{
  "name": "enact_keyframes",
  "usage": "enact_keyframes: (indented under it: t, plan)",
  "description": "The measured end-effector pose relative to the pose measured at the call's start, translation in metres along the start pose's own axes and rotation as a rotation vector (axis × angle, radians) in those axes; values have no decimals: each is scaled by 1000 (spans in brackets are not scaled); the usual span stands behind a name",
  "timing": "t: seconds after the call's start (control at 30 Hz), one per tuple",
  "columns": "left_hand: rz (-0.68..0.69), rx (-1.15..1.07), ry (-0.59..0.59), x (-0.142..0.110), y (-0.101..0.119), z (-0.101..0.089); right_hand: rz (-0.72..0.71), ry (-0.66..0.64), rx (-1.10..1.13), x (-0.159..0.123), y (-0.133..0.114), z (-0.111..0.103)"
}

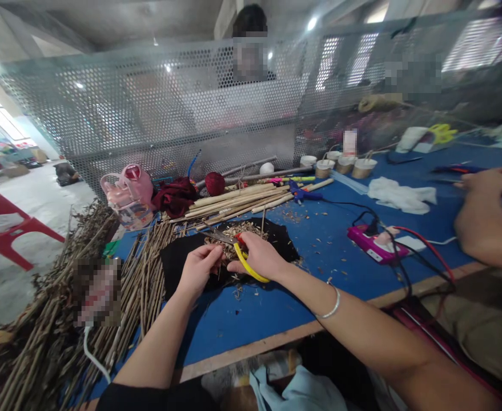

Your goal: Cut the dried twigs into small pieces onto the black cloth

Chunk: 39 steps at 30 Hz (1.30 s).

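My right hand (257,255) grips scissors (243,260) with yellow and red handles, their metal blades pointing left over a heap of dry plant clippings (251,229). Close to the blades, my left hand (200,265) has thumb and fingertips pinched together; what lies between them is too small to make out. The clippings rest on a black cloth (282,240) spread on the blue table. Just left of the cloth lies a bundle of thin dry stalks (143,274).
Pale sticks (233,200), a dark red yarn ball (215,183) and a blue glue gun (302,193) lie behind the cloth. A magenta power strip (374,244) with cables sits right, near a co-worker's arm (484,222). A perforated metal screen (169,114) stands at the back.
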<state>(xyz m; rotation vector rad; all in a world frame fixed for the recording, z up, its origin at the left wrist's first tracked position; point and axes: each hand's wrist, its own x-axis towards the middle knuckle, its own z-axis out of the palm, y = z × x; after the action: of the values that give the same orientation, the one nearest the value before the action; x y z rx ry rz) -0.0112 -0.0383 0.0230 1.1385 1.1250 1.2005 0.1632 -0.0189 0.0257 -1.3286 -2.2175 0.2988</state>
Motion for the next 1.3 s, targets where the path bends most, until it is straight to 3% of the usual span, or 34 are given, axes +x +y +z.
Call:
enact_keyframes:
  t: [0.17, 0.4, 0.57, 0.7, 0.9, 1.07, 1.3]
  plan:
    - [0, 36, -53, -1, 1, 2, 39, -25, 40, -1, -1, 0]
    - [-4, 1, -12, 1, -1, -1, 105, -54, -4, -1, -2, -4]
    - [22, -83, 72, 2, -1, -4, 40, -39, -23, -1, -1, -5]
    - [37, -64, 51, 2, 0, -3, -3, -50, -36, -2, 0, -3]
    - [47, -22, 26, 2, 0, -3, 77, -108, -50, -1, -1, -3]
    - [25, -4, 35, 3, -1, -4, 109, -83, -54, 0, -1, -4]
    - [-17, -21, 44, 1, 1, 2, 182, 4, 193, 3, 1, 0]
